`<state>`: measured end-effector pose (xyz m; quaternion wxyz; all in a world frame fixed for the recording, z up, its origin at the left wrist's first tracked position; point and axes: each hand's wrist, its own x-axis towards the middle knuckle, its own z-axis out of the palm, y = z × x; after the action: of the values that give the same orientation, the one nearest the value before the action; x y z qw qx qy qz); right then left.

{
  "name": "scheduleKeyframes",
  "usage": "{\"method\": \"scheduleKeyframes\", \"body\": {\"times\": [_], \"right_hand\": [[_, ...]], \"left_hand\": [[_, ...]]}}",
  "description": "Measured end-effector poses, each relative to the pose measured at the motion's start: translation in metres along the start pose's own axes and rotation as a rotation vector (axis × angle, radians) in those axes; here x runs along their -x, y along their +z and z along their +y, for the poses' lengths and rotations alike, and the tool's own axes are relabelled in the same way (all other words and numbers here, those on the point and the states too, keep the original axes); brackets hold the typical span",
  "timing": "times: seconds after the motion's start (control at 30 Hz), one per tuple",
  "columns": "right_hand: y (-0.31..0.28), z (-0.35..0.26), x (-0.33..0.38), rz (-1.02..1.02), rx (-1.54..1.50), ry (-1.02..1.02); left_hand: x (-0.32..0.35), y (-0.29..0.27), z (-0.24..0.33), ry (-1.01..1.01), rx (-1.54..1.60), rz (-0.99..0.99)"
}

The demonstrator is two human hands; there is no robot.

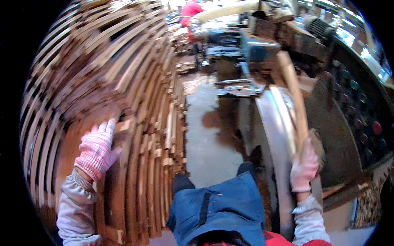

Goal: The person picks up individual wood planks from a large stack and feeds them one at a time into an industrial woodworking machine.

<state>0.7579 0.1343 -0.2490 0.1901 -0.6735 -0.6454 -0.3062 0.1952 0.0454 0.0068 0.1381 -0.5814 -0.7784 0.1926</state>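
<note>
My left hand (pixel 98 148), in a pink-and-white knitted glove, lies with its fingers stretched out over a stack of brown wooden strips (pixel 139 164). Nothing shows in its grasp. On the right, my right hand (pixel 305 166), in a similar glove, is closed around the near end of a long wooden strip (pixel 294 86), which points away from me. Beside that strip, a paler strip (pixel 283 110) runs along the machine's metal table (pixel 273 135). Motion blur smears the wood and the right hand's fingertips.
Stacked strips fill the left side. A machine with a blue housing (pixel 258 49) stands ahead, and a dark panel with round buttons (pixel 361 106) rises at right. Grey floor (pixel 205 151) runs between. A person in red (pixel 191 12) is farther off, near a pale hose (pixel 230 10).
</note>
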Motion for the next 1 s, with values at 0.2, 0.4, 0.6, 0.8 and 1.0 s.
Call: {"method": "scheduleKeyframes", "body": {"times": [0.2,0.4,0.6,0.8,1.0], "right_hand": [[0.101,-0.038,-0.157,0.24,-0.354,0.021],[0.108,-0.044,-0.129,0.14,-0.339,-0.035],[-0.069,-0.006,0.031,-0.127,-0.389,-0.067],[-0.076,0.015,0.066,-0.099,-0.293,-0.197],[0.047,-0.001,-0.051,0.051,-0.405,-0.29]], "left_hand": [[0.051,0.039,-0.02,-0.173,0.063,-0.148],[0.038,0.046,-0.022,-0.199,-0.006,-0.128],[0.03,0.057,-0.02,-0.23,-0.092,-0.192],[0.034,0.06,-0.028,-0.216,-0.117,-0.195],[0.095,0.02,-0.042,0.077,0.211,0.121]]}}
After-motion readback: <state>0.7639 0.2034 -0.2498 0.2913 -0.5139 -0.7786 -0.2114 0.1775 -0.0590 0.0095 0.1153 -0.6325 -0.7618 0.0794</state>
